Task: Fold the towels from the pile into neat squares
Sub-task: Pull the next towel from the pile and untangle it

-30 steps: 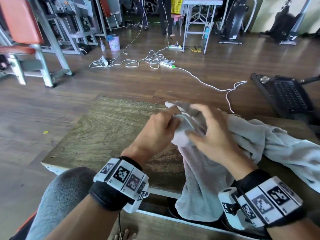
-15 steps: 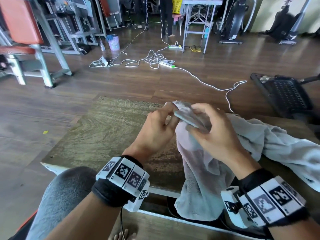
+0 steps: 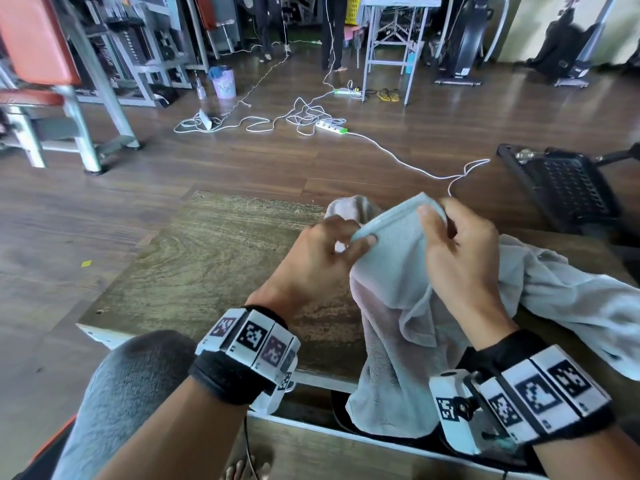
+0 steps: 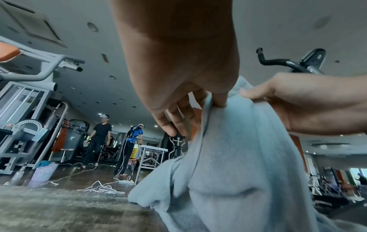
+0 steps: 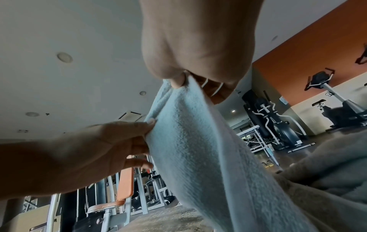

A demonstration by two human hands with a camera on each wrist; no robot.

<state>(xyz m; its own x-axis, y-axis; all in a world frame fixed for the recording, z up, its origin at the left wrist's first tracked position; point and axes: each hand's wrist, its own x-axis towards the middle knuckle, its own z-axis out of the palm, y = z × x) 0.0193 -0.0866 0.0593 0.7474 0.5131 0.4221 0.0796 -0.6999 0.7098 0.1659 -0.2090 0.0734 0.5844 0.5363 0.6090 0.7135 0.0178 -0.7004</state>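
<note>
No brand or readable writing is showing on the towel [image 3: 391,289]; the only markings in view are black-and-white square codes on the bands [image 3: 254,337] strapped to both wrists, and any print on the distant gym machines is too blurred to read.

The left hand [image 3: 311,261] is reaching in from the left with the wrist raised above the table [image 3: 207,258], its thumb and forefinger pinching the towel's hemmed top edge while the other fingers are hanging loosely beside the cloth. The right hand [image 3: 460,258] is sitting just beside it, a little higher and further out, thumb pressing the same hem against the fingers behind it, so both hands are grasping the towel and holding its edge up between them. In the right wrist view the right thumb tip [image 5: 177,82] is nipping the hem.

The towel, pale blue-grey, is hanging from the two grips, draping down over the table's near edge toward the person's lap. Another crumpled towel [image 3: 571,299] is lying on the table to the right, apparently touching the held one, though the join is hidden behind the right hand.
</note>
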